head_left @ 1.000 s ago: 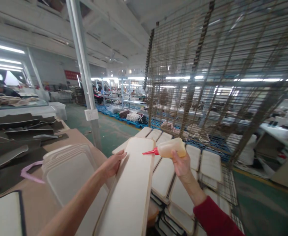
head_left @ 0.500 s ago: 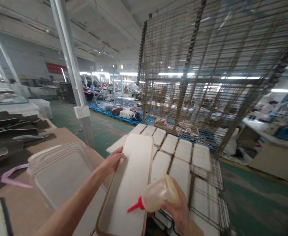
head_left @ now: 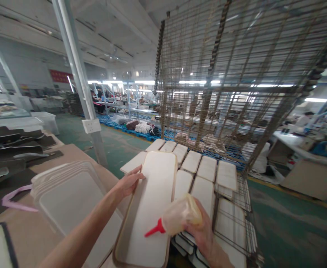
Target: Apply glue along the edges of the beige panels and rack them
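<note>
My left hand (head_left: 130,182) grips the left edge of a long white panel (head_left: 155,186) with rounded corners and a tan rim, which is tilted up in front of me. In my right hand (head_left: 201,227) is a translucent yellowish squeeze bottle (head_left: 180,216) with a red pointed nozzle (head_left: 154,229). The nozzle points down and left over the lower part of the panel; whether its tip touches the surface I cannot tell. My right fingers are partly hidden behind the bottle.
Several similar white panels (head_left: 206,167) lie in rows on a wire rack, whose mesh frames (head_left: 208,70) rise behind. Left, stacked pale trays (head_left: 71,193) and a pink strip (head_left: 14,199) rest on a brown table (head_left: 68,152). A metal post (head_left: 82,74) with a socket box (head_left: 91,126) stands beyond.
The panel has shifted slightly right and its lower end has moved up a little under the nozzle. The bottle has risen slightly; both hands keep their grips.
</note>
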Available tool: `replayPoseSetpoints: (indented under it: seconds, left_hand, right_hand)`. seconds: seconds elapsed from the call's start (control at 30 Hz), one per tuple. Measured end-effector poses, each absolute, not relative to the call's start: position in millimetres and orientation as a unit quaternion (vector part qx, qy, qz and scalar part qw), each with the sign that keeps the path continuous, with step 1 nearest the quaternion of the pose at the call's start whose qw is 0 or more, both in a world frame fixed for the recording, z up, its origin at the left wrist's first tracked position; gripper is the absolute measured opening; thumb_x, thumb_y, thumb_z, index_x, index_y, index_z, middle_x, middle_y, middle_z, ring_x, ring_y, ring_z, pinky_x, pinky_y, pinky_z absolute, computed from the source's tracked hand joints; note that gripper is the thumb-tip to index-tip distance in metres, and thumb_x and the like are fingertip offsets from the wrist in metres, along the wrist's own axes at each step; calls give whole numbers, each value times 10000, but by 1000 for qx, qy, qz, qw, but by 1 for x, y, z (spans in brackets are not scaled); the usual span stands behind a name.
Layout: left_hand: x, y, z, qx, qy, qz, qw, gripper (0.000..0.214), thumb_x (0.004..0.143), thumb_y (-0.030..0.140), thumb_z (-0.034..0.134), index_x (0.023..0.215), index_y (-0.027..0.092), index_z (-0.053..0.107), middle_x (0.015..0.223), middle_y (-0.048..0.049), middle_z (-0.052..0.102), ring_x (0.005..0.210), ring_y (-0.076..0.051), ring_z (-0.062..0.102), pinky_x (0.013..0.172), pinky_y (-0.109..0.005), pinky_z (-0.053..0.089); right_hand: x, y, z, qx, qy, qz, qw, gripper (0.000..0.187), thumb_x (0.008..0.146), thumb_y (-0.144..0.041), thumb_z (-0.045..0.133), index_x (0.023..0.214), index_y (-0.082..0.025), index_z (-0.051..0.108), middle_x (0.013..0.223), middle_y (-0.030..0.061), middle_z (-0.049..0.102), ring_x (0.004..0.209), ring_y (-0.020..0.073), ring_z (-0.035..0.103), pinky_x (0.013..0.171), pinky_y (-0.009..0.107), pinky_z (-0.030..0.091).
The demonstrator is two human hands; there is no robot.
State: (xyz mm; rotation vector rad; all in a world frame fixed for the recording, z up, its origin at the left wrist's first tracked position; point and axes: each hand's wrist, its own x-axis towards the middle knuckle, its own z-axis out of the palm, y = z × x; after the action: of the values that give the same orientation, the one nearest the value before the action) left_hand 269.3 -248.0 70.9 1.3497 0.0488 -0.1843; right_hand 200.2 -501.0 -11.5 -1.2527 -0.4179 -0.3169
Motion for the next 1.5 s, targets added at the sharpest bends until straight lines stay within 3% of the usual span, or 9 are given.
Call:
replayPoseSetpoints:
  seconds: [0.2, 0.47, 0.67, 0.8, 0.9, 1.1, 1.2, 1.3, 1.5]
  left_hand:
    - [266, -269, 78, 640, -16, -113, 760, 769, 542, 69, 608, 1290, 201, 488, 822, -10, 735, 705, -213, 684, 630, -298, 557]
    - [284, -294, 73, 649, 24, -91, 755, 748, 533, 87, 601, 1266, 187, 494, 785, 15, 729, 612, -171, 661, 545, -248, 528]
    - [295, -328, 77, 651, 2, -133, 747, 695, 529, 92, 599, 1212, 208, 542, 808, 17, 731, 669, -173, 674, 603, -255, 539]
    - [302, -341, 79, 646, 3, -142, 750, 737, 521, 89, 601, 1245, 196, 513, 791, 6, 732, 639, -189, 671, 586, -286, 547]
    - [306, -348, 75, 652, 16, -125, 747, 738, 522, 79, 605, 1246, 195, 516, 791, 4, 733, 633, -182, 669, 573, -270, 543]
    - [314, -371, 67, 648, -23, -155, 745, 681, 548, 80, 608, 1216, 206, 561, 846, -10, 739, 722, -190, 686, 624, -254, 543]
    - [321, -374, 65, 660, 14, -131, 740, 707, 553, 83, 617, 1244, 211, 538, 843, -6, 739, 668, -183, 679, 570, -245, 534]
    - [328, -374, 62, 672, 45, -93, 733, 736, 546, 77, 645, 1261, 201, 519, 871, -13, 738, 659, -172, 675, 545, -222, 521]
    - [337, -392, 54, 678, 62, -127, 722, 654, 577, 65, 654, 1203, 229, 554, 851, 0, 736, 673, -186, 683, 582, -255, 551]
  right_hand:
    - [262, -533, 28, -529, -106, -306, 784, 508, 623, -341, 786, 1073, -193, 602, 874, 19, 692, 740, 158, 624, 696, 270, 522]
    - [226, -553, -10, -570, -193, -190, 776, 527, 570, -341, 820, 1043, -192, 640, 804, 35, 698, 639, 174, 627, 532, 249, 522]
    - [279, -589, 19, -552, -107, -326, 760, 519, 630, -336, 791, 1073, -167, 582, 870, 31, 671, 729, 156, 604, 666, 262, 523]
    - [265, -586, 4, -565, -139, -279, 764, 515, 585, -340, 812, 1031, -176, 616, 787, 18, 682, 628, 157, 607, 544, 244, 513]
    - [254, -583, 0, -569, -204, -203, 770, 550, 546, -328, 830, 1040, -204, 622, 819, 16, 692, 665, 177, 632, 553, 249, 525]
    - [291, -604, 28, -537, -126, -293, 781, 487, 556, -326, 827, 965, -206, 592, 800, -7, 657, 678, 152, 606, 616, 250, 523]
    - [268, -602, 8, -547, -153, -238, 788, 536, 523, -419, 834, 960, -198, 615, 782, 21, 672, 652, 183, 622, 571, 280, 533]
    - [241, -598, -11, -556, -214, -110, 795, 634, 484, -413, 859, 1031, -209, 612, 885, 51, 684, 747, 210, 642, 635, 295, 544]
    - [258, -621, 3, -494, -103, -235, 831, 607, 499, -366, 850, 1028, -237, 580, 877, 11, 673, 765, 182, 630, 687, 275, 542]
